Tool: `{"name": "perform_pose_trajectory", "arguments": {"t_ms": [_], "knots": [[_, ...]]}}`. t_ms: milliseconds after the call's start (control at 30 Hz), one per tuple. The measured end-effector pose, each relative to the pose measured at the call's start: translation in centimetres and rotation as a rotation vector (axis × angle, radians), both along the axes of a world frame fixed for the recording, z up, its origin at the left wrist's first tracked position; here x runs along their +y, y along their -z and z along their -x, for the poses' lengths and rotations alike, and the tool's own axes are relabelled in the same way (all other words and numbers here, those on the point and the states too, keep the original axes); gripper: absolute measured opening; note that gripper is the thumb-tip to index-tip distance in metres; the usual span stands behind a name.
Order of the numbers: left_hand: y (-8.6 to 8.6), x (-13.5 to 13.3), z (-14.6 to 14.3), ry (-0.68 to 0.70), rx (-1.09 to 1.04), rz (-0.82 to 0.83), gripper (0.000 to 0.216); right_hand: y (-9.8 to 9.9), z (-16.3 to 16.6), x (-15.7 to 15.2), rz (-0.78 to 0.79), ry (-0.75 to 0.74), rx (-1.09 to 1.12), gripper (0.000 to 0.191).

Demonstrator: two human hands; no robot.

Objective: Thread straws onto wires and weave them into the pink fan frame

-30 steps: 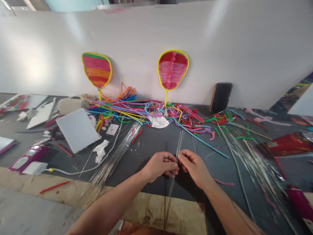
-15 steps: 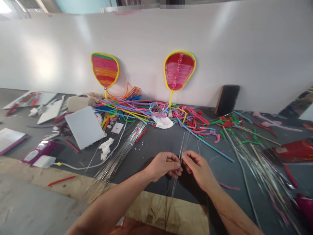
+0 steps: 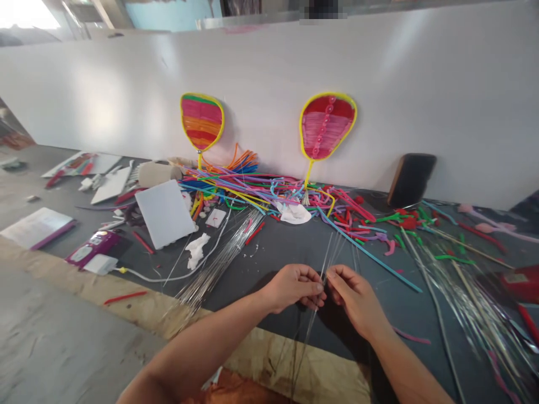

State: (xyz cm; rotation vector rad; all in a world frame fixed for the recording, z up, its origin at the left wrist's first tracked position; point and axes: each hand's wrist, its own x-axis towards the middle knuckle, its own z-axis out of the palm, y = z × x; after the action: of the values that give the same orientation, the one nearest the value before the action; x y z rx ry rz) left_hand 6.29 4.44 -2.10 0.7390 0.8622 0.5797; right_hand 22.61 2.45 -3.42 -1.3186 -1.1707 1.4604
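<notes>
My left hand [image 3: 295, 287] and my right hand [image 3: 356, 297] meet over the dark table top [image 3: 278, 252], both pinched on a thin bundle of silvery wires [image 3: 327, 258]. The wires run up and away from my fingers and hang down below them toward the table's near edge. A bigger sheaf of the same silvery wires [image 3: 219, 264] lies on the table to the left of my left hand. Two colourful paddle-shaped fans [image 3: 202, 119] [image 3: 325, 124] lean against the white wall behind.
A tangle of coloured pipe cleaners [image 3: 261, 188] fills the back of the table. A white board [image 3: 165, 213], a purple device [image 3: 90, 249] with a white cable, a black phone [image 3: 410, 180] against the wall and more tinsel strands [image 3: 471, 292] lie around.
My view has swung left, so everything sits further right in the frame. Both hands keep the same pinch on the wire bundle with only small finger shifts.
</notes>
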Motion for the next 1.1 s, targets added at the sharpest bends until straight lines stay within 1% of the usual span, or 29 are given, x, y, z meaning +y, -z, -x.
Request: {"name": "perform_pose_trajectory", "arguments": {"t_ms": [167,333,533,733,933,1100], "knots": [[0.2,0.1,0.1,0.02,-0.015,-0.004,0.044,0.2,0.0,0.2,-0.001,0.009,0.006,0.025],[0.2,0.1,0.0,0.024,-0.018,-0.002,0.044,-0.2,0.0,0.2,-0.015,0.01,0.004,0.027],[-0.1,0.1,0.0,0.033,0.011,-0.016,0.042,-0.5,0.2,0.2,-0.008,-0.079,-0.027,0.027],[-0.4,0.2,0.1,0.048,0.024,-0.049,0.038,-0.1,0.1,0.4,-0.028,0.03,0.058,0.026],[-0.2,0.4,0.1,0.059,0.037,-0.052,0.037,-0.2,0.1,0.6,-0.038,0.027,0.141,0.024],[-0.4,0.6,0.3,0.03,0.062,-0.042,0.035,-0.5,-0.5,1.0,-0.081,0.138,0.278,0.022]]}}
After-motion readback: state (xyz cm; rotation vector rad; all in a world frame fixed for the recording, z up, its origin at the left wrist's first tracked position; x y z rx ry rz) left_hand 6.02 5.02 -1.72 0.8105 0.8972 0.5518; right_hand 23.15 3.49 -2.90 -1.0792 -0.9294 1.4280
